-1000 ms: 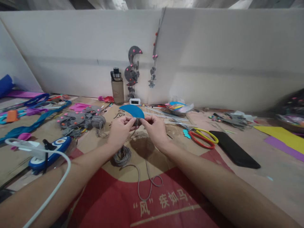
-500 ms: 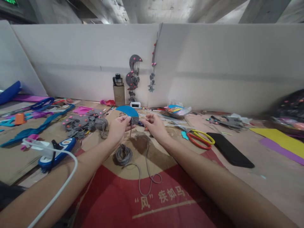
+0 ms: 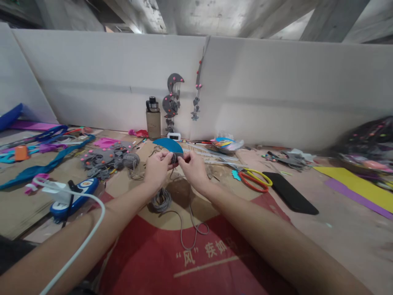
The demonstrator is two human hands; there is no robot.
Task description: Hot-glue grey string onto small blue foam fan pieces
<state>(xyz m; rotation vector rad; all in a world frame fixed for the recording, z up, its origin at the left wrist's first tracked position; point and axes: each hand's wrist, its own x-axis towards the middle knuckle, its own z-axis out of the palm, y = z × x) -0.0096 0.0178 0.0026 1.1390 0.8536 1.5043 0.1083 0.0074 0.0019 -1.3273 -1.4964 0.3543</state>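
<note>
My left hand (image 3: pixel 158 167) and my right hand (image 3: pixel 193 167) are raised a little above the table and meet fingertip to fingertip. Both pinch the lower edge of a blue semicircular foam piece (image 3: pixel 167 144) that has a grey side facing me. A grey cord (image 3: pixel 187 229) hangs from where the fingers meet and runs down in a loop over the red-and-tan printed sheet (image 3: pixel 196 262). A small coil of the same grey cord (image 3: pixel 161 200) lies below my left wrist.
A glue gun (image 3: pixel 73 196) with a white cable lies at left. Grey felt shapes with pink dots (image 3: pixel 104 157) lie behind it. Red and yellow scissors (image 3: pixel 254 180) and a black phone (image 3: pixel 290 192) lie at right. A bottle (image 3: pixel 153 119) stands by the white wall.
Half a second ago my hands were apart, with only the left holding the blue piece. The right hand has moved back in and now pinches it again. The camera tilted up slightly.
</note>
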